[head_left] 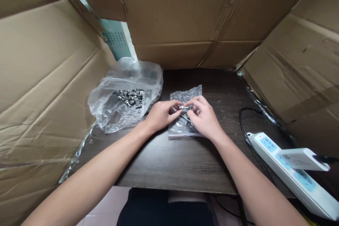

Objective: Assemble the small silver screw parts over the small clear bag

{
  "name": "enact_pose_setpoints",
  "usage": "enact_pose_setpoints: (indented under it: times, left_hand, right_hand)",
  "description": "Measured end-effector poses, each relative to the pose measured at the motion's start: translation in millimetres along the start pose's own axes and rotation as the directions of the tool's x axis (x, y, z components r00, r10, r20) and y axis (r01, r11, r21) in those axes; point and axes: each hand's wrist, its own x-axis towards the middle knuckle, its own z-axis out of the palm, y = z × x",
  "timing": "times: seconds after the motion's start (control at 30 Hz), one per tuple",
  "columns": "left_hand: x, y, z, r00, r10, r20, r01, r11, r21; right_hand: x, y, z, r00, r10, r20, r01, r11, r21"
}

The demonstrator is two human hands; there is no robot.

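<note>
Over a small clear plastic bag (177, 132), my two hands meet around a small silver bolt (182, 107). My left hand (162, 114) has thumb and index finger closed at the bolt's left end. The fingers of my right hand (203, 116) are pinched at its right end. Inside or on the bag, a curved metal piece (186, 117) shows just below the fingers; its full shape is hidden. To the left stands a larger clear plastic bag (106, 107), its mouth wide, with a heap of metal bolts (132, 97) inside.
Cardboard walls (180, 10) surround the dark wooden table (169, 169) at the back and both sides. On the right lies a white power strip (293, 173) with a white adapter (302, 159) plugged in. A black cable (242, 123) curves beside it.
</note>
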Motion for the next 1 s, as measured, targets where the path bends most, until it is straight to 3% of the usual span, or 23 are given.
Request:
enact_pose_setpoints:
  times: [0.17, 0.37, 0.6, 0.7, 0.83, 1.0]
  left_hand:
    - [-0.3, -0.1, 0.6, 1.0, -0.005, -0.002, 0.005, 1.0, -0.007]
    - [-0.4, 0.4, 0.2, 1.0, -0.017, 0.01, 0.017, 1.0, 0.009]
    - [-0.4, 0.1, 0.0, 0.999, -0.042, 0.011, 0.042, 0.999, 0.005]
    - [-0.3, -0.2, -0.1, 0.999, -0.044, 0.011, 0.044, 0.999, -0.003]
    - [-0.2, 1.0, -1.0, 0.999, -0.032, 0.018, 0.032, 0.999, -0.001]
    - [-0.3, 1.3, -0.8, 1.0, -0.03, -0.003, 0.03, 1.0, -0.001]
  right_hand:
    - [-1.1, 0.4, 2.9, 0.999, -0.017, 0.042, 0.018, 1.0, -0.019]
    - [-0.8, -1.6, -0.3, 1.0, 0.01, -0.019, -0.01, 1.0, 0.011]
    - [-1.7, -0.8, 2.1, 0.998, 0.01, 0.061, -0.008, 1.0, -0.025]
    - [-1.4, -2.0, 3.0, 0.999, 0.016, 0.043, -0.014, 0.999, -0.043]
    - [-1.4, -4.2, 3.2, 1.0, 0.015, 0.012, -0.015, 1.0, -0.025]
    - [-1.0, -4.0, 2.0, 0.998, 0.02, 0.054, -0.022, 0.999, 0.033]
